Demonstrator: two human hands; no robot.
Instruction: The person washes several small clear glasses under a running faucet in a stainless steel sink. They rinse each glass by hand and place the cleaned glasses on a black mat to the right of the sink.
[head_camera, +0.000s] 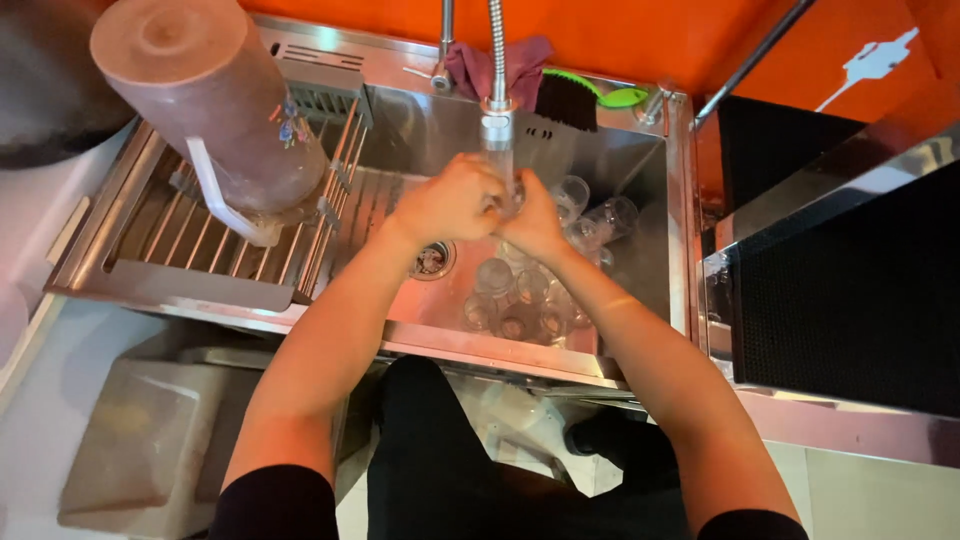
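Both hands meet under the faucet head over the steel sink: left hand and right hand curl closed together around something small between them. What it is cannot be told; the fingers and the spray head hide it, though a glint of clear glass shows at the joint. Forearms run up from the lower frame and converge, elbows wide, wrists bent inward. Below the hands, clear glasses lie clustered on the sink floor, outlines soft and overlapping, count unclear; more glasses lean near the right wall. The drain sits just beside the left wrist, partly covered by it. Left of the basin, a tall pinkish-brown cylinder stands on the ribbed drain rack, its base hidden by a pale handle. Behind the faucet, a purple cloth and a black brush with green handle, cut off by the hose.
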